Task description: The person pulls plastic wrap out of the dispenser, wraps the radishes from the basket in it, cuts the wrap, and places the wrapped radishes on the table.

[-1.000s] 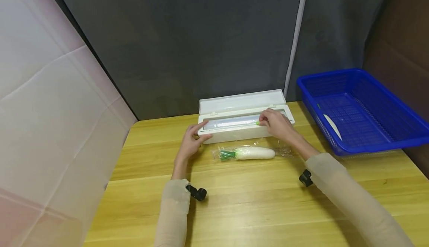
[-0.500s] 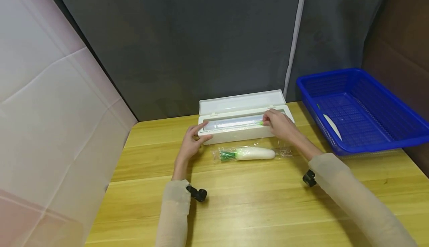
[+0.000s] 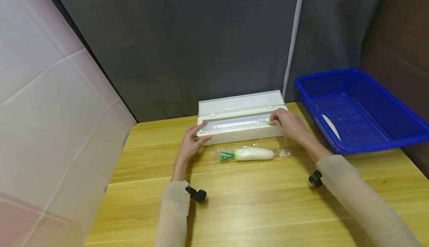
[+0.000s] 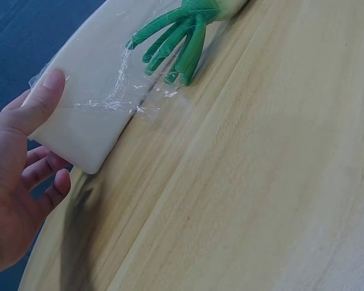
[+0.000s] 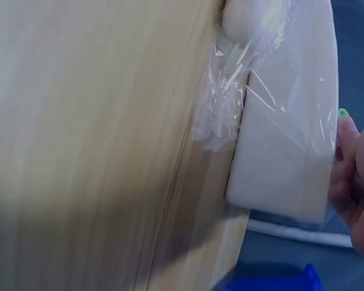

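A white cling film dispenser (image 3: 241,135) stands at the back of the table with its lid raised. At its left end my left hand (image 3: 191,141) grips the box, thumb on the front and index finger over the top edge. My right hand (image 3: 289,125) pinches the small green slide cutter (image 3: 268,122) on the box's track, near the right end. Just in front lies a white radish (image 3: 254,153) with green leaf stalks (image 4: 176,39), under or in clear cling film (image 5: 221,103). In the right wrist view, film also drapes over the box front.
A blue plastic basket (image 3: 303,81) stands on the right of the table, holding a white curved thing (image 3: 331,127) with a bit of green near it. Behind the wooden table (image 3: 248,206) hangs a dark grey curtain (image 3: 187,46). A pale sheet (image 3: 60,109) hangs at the left.
My right hand has slid the green cutter rightward along the dispenser's track. The left hand stays at the left end, and the radish has not moved.
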`<action>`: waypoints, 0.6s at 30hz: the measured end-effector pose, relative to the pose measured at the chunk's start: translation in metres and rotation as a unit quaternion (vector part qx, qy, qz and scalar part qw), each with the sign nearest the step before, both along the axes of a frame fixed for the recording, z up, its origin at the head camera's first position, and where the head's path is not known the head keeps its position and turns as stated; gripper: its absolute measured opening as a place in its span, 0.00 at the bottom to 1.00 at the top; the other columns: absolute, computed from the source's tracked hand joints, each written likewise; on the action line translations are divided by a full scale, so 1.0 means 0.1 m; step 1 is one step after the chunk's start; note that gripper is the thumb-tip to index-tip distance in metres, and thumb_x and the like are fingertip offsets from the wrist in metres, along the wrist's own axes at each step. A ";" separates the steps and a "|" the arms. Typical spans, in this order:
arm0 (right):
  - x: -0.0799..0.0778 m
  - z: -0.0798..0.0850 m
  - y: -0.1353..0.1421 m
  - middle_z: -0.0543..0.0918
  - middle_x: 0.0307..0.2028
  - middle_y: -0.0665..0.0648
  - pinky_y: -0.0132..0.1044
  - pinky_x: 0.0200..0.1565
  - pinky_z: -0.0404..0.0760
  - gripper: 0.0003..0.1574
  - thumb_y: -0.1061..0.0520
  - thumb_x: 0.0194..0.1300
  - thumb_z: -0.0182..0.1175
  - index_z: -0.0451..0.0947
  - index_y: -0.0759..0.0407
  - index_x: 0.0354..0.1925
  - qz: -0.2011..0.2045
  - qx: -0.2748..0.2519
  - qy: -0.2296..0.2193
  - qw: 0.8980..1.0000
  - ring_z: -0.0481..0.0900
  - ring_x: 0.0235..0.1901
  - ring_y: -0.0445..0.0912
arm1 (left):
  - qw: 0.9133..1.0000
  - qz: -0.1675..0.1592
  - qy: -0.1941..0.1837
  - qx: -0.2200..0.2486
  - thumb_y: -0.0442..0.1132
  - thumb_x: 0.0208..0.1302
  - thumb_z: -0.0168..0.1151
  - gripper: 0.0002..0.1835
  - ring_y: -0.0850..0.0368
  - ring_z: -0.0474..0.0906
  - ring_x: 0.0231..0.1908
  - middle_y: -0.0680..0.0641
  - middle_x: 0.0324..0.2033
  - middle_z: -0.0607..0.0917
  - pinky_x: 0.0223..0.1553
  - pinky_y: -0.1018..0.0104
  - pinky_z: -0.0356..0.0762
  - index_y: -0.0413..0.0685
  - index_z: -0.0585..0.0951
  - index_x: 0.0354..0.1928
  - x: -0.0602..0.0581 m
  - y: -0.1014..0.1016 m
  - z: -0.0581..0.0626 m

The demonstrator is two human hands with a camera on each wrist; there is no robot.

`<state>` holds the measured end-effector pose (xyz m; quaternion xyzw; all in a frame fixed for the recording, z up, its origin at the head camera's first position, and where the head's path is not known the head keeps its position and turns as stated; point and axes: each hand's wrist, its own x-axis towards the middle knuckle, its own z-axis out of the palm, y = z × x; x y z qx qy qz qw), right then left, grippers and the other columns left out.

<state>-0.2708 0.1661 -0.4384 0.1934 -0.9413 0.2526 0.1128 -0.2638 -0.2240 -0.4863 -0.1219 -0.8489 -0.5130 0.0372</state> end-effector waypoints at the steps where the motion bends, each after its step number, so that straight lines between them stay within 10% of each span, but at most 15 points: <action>1: 0.00 0.00 0.01 0.81 0.34 0.55 0.47 0.36 0.78 0.07 0.58 0.67 0.68 0.79 0.58 0.35 0.003 -0.003 0.000 1.000 0.79 0.33 0.49 | 1.000 0.001 -0.001 0.001 0.41 0.64 0.71 0.31 0.50 0.66 0.49 0.40 0.62 0.73 0.49 0.57 0.67 0.52 0.75 0.70 0.00 0.00 0.00; 18: 0.00 0.01 0.20 0.84 0.35 0.54 0.46 0.34 0.75 0.06 0.57 0.67 0.68 0.80 0.57 0.36 -0.011 -0.008 0.005 1.000 0.77 0.30 0.49 | 1.000 0.009 -0.004 0.003 0.41 0.65 0.71 0.31 0.50 0.66 0.47 0.40 0.63 0.72 0.48 0.56 0.68 0.52 0.75 0.70 0.02 -0.02 0.01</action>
